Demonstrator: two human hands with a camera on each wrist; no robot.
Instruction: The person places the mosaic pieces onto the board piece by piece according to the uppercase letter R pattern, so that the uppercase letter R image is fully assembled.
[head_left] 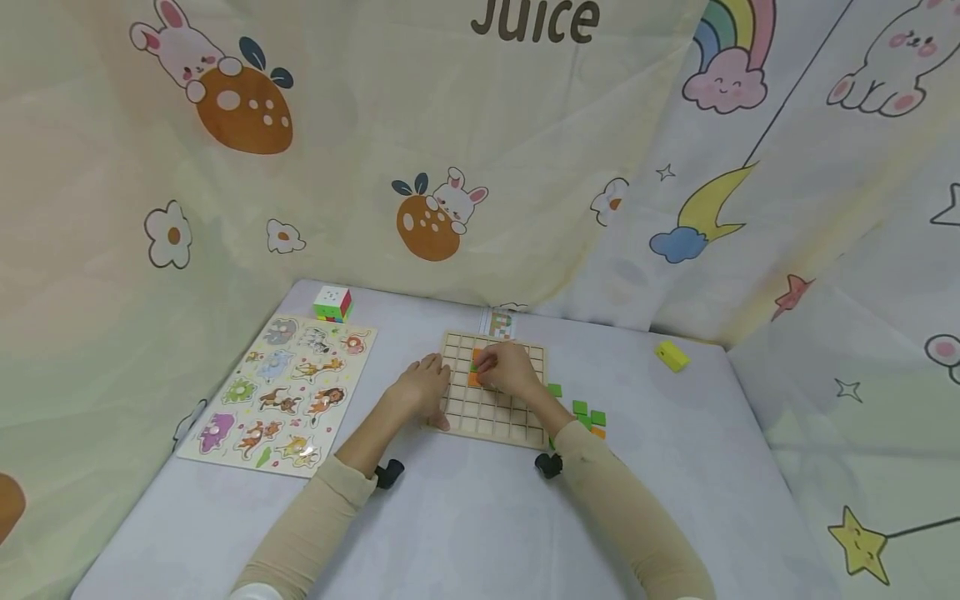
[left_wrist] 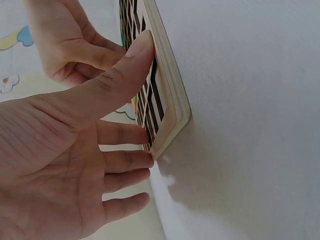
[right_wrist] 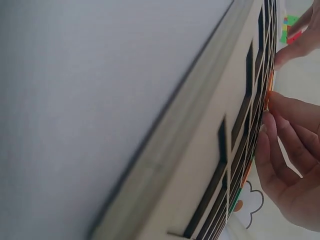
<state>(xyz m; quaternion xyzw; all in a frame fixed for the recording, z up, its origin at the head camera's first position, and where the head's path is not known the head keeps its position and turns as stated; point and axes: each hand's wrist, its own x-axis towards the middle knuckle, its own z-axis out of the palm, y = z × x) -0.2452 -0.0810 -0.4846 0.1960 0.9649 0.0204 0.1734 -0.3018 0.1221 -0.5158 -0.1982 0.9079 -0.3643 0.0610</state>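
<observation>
1. Biggest thing first: the pale desk (head_left: 697, 433), filling the lower half of the head view.
2. Next, a flat animal puzzle board (head_left: 251, 414), left of centre, nobody touching it.
3. Then the wooden grid board (head_left: 480, 412), dead centre. IMO the step in hand is seating a small tile in one of its squares. To do that well, I'd have the board pinned flat, line the tile's edges up with the walls of the square, then press straight down in the middle so it doesn't cock.
4. Left hand (head_left: 423, 387), at the board's left edge: fingers spread out straight, with the left wrist view showing the thumb lying over the rim. Looks like a decent brace to me.
5. Right hand (head_left: 508, 369), over the upper middle of the board: fingers bent and bunched together at the tips. Can't tell whether they're pinching a tile or just pressing one, since the hand hides it.
6. Smallest stuff: loose green tiles (head_left: 580, 407) sit just right of the board, below the right wrist. On the grid, an orange tile (head_left: 474, 379) lies right beside the right hand's fingertips, toward the near side, with bits of green and orange peeking out above it.
</observation>
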